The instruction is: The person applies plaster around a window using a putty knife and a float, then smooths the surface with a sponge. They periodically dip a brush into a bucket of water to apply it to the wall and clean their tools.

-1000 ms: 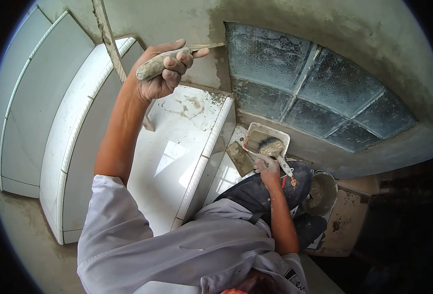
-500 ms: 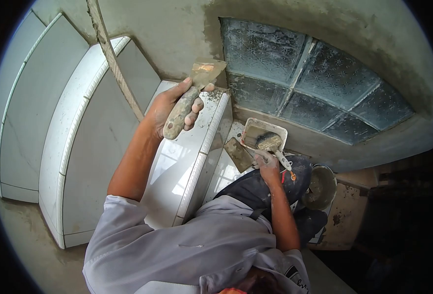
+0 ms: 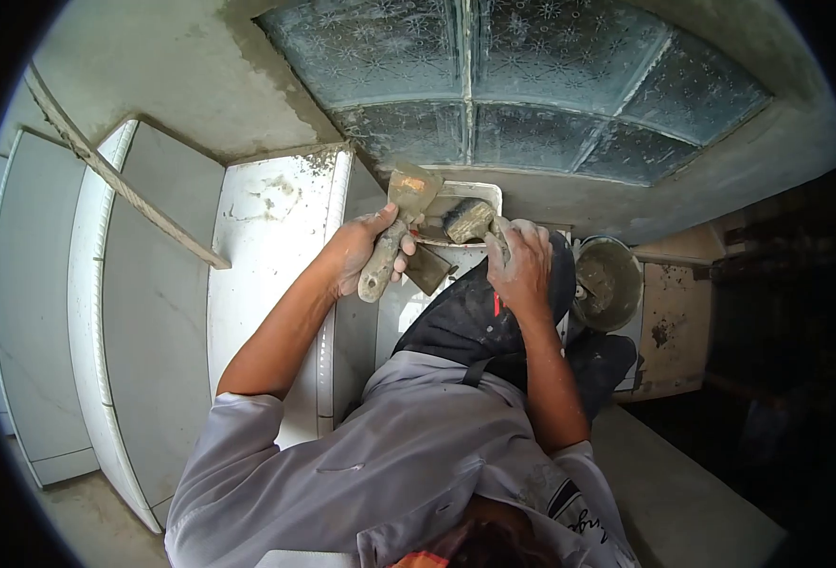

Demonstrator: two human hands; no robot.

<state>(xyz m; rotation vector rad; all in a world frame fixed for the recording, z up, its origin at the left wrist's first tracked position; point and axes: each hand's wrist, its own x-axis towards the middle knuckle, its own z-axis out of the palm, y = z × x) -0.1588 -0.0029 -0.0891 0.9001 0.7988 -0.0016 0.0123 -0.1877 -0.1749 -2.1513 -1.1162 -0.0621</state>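
My left hand [image 3: 361,254] is wrapped round the worn, cement-caked handle of a putty knife [image 3: 412,189]. Its wide blade points up, over the left end of a white plastic tub [image 3: 497,197]. Across the tub's right part lies a paintbrush [image 3: 469,221], its bristles dark and its ferrule caked. My right hand [image 3: 522,260] is closed round the brush's handle, just outside the tub's near rim. Below the tub, a flat grey trowel-like plate [image 3: 427,270] rests on the white tile, partly hidden by my left hand.
White tiled steps [image 3: 271,204] rise on the left, with a wooden stick [image 3: 124,185] slanting across them. Ahead is a patterned glass window [image 3: 541,57] in a plastered wall. A bucket of grey mix [image 3: 612,284] stands right of my knee, beside a stained board [image 3: 664,331].
The view has turned. My left hand has brought the putty knife down and right to the tub. My right hand has moved from beside the brush to gripping its handle.
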